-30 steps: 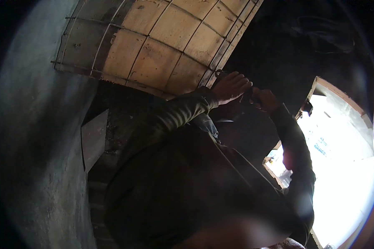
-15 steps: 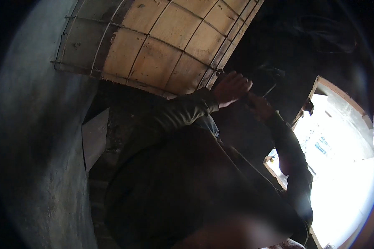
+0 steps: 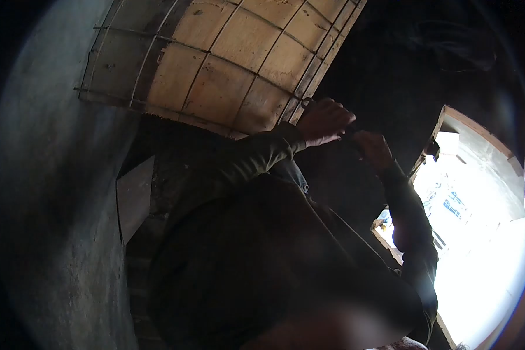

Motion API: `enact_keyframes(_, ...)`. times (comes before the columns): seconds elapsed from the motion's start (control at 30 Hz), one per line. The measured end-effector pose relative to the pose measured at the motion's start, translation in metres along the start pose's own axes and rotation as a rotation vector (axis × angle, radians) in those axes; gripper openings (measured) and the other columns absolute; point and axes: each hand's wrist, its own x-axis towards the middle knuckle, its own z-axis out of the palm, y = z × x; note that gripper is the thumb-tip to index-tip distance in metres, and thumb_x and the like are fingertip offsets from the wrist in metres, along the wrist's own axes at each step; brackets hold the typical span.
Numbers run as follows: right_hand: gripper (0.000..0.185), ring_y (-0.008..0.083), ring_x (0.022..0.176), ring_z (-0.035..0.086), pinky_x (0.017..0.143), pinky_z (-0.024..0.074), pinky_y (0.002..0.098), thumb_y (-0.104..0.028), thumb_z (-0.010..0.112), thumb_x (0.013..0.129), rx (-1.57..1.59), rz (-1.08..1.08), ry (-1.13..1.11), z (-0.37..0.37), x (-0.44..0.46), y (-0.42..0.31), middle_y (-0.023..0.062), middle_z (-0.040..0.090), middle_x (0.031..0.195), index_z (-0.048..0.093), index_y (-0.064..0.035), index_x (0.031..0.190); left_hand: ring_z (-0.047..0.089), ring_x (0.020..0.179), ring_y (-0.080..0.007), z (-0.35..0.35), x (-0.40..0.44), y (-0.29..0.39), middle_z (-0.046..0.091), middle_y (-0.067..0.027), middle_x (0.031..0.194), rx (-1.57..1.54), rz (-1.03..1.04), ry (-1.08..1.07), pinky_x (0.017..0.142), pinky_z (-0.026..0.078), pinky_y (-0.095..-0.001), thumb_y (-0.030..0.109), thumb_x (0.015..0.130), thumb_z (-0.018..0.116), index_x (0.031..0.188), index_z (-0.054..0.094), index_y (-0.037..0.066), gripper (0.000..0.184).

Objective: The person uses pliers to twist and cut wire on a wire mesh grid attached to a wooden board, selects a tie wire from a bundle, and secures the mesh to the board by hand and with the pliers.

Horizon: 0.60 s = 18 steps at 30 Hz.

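Near the lower right corner of the rebar grid, my left hand is closed, its fingers wrapped round a dark tool. A small rounded end of that tool shows beside the outermost bars. To the right and slightly lower, my right hand is closed too. Something dark runs between the two hands, perhaps the tool's handles, but shadow hides its shape. Behind the grid lies a plywood panel, whose edge is close to my left hand.
A rough grey wall runs down the left side. A flat board leans beside it. On the right is a bright opening with a wooden frame. Deep shadow covers the area beyond my hands.
My right hand has shifted a little up and right, its gap from my left hand slightly wider. A thin pale strand seen beyond it earlier no longer shows.
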Motion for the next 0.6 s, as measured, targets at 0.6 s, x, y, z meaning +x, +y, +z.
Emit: enact_keyframes(0.6,0.027,0.0305,0.083,0.062,0.074,0.0493,0.039,-0.026,0.056,0.086,0.377,0.34,-0.278,0.046,0.002,0.088,0.0126,0.063,0.092,0.061,-0.0073,0.104,0.061,0.076,-0.0217,0.035,-0.004,0.003,0.06,-0.0028,0.075,0.212,0.02,-0.061,0.071,0.045,-0.0374,0.025,0.075,0.068,0.087,0.054,0.013,0.023)
